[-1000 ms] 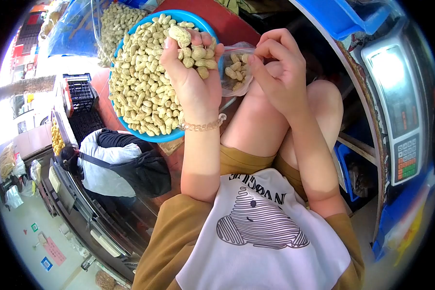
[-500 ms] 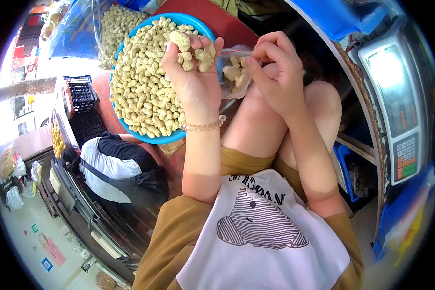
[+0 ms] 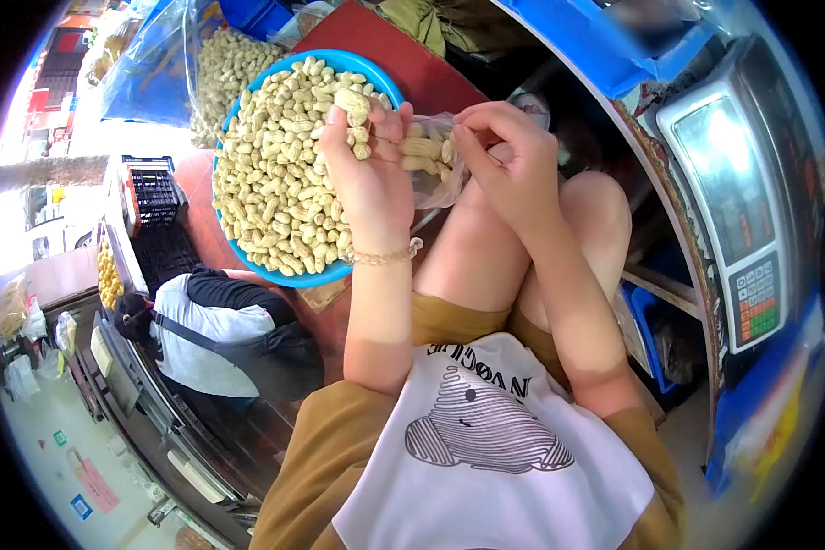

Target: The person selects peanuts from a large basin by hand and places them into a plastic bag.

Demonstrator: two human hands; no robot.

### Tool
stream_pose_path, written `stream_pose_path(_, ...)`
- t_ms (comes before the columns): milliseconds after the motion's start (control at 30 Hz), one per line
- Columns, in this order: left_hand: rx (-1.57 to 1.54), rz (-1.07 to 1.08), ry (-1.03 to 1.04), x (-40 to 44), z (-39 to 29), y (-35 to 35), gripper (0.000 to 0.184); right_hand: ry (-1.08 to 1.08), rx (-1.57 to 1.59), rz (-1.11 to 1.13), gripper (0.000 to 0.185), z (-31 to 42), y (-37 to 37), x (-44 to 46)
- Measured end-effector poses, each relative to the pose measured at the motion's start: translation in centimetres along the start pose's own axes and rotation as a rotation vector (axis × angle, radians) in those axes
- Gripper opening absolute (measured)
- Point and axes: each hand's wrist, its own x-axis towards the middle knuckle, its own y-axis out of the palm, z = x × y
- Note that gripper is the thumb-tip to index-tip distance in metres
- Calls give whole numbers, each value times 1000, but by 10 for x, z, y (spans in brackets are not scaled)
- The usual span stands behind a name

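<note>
Several peanuts [image 3: 352, 108] rest in my left hand [image 3: 373, 183], held between its thumb and curled fingers. A bracelet circles that wrist. My left fingertips touch the edge of a clear plastic bag [image 3: 438, 191], which has more peanuts inside it. On the bag's other side, my right hand [image 3: 509, 151] pinches its rim between thumb and fingers. Behind my left hand stands a blue basin [image 3: 240, 254], heaped with peanuts in their shells.
Another pile of peanuts [image 3: 238, 69] lies in a large clear bag behind the basin. A digital scale [image 3: 726, 174] stands on the right, near a blue tray [image 3: 605, 46]. At left, a person in a grey top [image 3: 206, 321] bends over near black crates [image 3: 153, 192].
My left hand has turned toward the bag, and fewer peanuts show in it. The hands are closer together, and the bag sits between them with peanuts near its mouth.
</note>
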Motion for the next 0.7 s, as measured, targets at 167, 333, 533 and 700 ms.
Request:
stream_pose_path(167,-17,120,-22,2,-2,-10,24,-55,-2,-58,5,-2,2,2)
stream_pose_path(333,-19,100,9,0,-2,-5,22,-48,26,-78,6,0,3,1)
stream_pose_path(533,104,144,84,-2,-3,-4,21,-46,29,-57,5,-1,1,1)
stream_pose_path(700,1310,335,529,-19,-26,-2,8,-70,11,-79,6,-1,-1,3)
